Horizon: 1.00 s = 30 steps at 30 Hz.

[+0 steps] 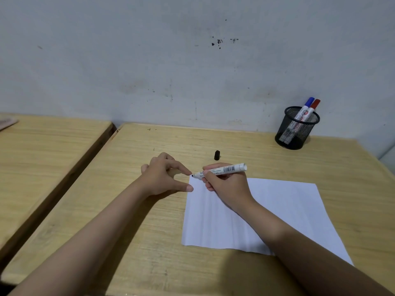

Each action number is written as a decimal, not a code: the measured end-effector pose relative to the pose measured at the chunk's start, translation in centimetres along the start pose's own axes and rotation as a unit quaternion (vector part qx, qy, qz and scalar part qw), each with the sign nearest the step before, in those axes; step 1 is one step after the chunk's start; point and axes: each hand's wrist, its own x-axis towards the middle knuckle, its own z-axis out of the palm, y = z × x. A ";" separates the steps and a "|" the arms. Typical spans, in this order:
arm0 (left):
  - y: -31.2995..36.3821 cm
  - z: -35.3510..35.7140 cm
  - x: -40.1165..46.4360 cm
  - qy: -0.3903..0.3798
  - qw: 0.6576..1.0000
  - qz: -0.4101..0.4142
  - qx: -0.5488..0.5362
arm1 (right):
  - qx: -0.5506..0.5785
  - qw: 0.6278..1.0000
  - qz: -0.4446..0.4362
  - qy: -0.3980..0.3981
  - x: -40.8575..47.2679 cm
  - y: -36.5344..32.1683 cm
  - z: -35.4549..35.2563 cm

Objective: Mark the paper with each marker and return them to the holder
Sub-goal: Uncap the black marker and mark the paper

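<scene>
On the wood-grain desk lies smooth white paper; at its far left corner the right hand pinches an uncapped white marker bearing a barcode label, other print unreadable. Left hand rests spread beside that corner, empty. Beyond the paper: a black cap and a black mesh holder with blue-capped and red-capped markers

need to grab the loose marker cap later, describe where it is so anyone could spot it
Start at the black mesh holder in the far right corner of the wooden desk, then look left and nearer, toward the white paper. The cap lies on bare wood just beyond the paper's far left corner, behind the right hand. It is the only small black stubby piece lying loose.
</scene>
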 end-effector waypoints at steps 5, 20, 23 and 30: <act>0.0 0.0 0.0 0.002 1.000 0.003 -0.003 | -0.015 1.000 0.008 -0.007 0.1 0.1 0.1; -0.1 0.0 0.1 -0.003 1.000 0.004 0.002 | -0.046 0.999 0.007 -0.019 0.1 0.0 0.1; -0.1 0.0 0.1 -0.004 1.000 0.005 0.001 | -0.045 0.999 0.006 -0.020 0.0 0.0 0.0; -0.4 0.1 0.1 -0.005 1.000 0.005 0.010 | 0.117 0.993 0.018 0.014 -0.1 -1.2 -0.4</act>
